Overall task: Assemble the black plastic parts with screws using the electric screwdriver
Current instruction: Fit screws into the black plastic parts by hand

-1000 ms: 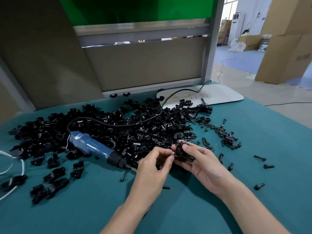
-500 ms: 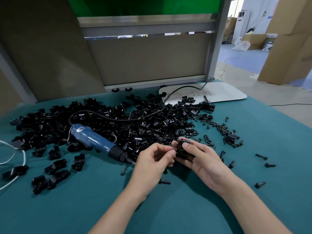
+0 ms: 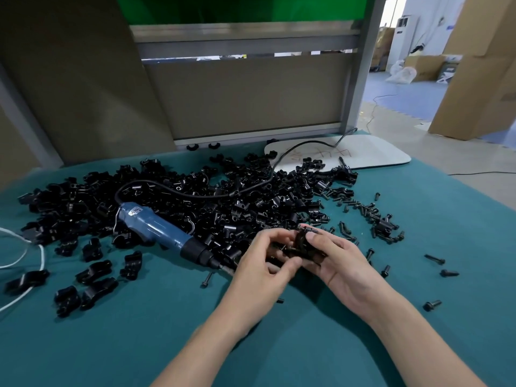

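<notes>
Over cloth: left hand, right hand pinch part.

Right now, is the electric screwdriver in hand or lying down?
Lying down. The electric screwdriver rests on its side on the teal cloth against the parts pile; left hand and right hand hold a black part.

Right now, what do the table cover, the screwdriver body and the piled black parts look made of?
Table cover: teal fabric, perhaps felt; matte, no glare. Screwdriver body: blue plastic, glossy; a light streak runs along it. Piled parts: black moulded plastic, probably; slightly shiny, small glints on edges.
</notes>
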`<action>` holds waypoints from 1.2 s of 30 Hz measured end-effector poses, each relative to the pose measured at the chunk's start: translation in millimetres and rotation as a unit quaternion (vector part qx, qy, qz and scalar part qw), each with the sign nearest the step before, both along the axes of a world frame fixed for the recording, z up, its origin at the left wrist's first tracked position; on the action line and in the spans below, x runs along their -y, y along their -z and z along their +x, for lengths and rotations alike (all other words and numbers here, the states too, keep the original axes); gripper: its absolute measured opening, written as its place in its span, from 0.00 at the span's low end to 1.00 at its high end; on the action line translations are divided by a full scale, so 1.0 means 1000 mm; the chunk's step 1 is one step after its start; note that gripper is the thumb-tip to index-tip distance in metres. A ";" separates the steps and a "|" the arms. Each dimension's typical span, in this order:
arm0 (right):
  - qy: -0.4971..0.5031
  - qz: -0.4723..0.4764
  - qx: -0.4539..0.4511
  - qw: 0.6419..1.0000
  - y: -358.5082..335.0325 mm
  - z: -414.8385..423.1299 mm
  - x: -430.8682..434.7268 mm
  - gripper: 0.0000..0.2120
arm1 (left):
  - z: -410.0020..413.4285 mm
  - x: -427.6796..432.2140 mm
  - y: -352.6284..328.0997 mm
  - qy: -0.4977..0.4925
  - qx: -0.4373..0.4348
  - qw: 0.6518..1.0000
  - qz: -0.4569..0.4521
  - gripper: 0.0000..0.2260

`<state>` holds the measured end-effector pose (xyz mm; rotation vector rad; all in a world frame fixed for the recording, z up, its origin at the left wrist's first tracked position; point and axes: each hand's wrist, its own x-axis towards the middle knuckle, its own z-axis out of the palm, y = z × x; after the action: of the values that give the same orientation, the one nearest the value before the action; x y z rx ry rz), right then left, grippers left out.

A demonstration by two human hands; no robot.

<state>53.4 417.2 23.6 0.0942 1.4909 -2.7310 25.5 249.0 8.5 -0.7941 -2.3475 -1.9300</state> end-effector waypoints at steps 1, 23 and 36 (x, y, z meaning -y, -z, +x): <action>0.003 -0.004 0.003 1.000 0.000 0.000 0.000 0.14 | 0.000 0.000 0.000 -0.011 0.022 1.000 0.018 0.16; -0.012 0.015 0.002 1.000 0.003 -0.001 0.002 0.20 | -0.001 0.001 0.002 -0.038 0.044 0.998 0.012 0.04; 0.016 -0.008 0.014 1.000 -0.001 0.002 -0.001 0.13 | -0.001 0.002 0.004 -0.006 0.015 0.999 -0.037 0.04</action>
<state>55.1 417.8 24.9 0.1570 1.4730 -2.7542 24.3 247.2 4.1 -0.7581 -2.4492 -1.8734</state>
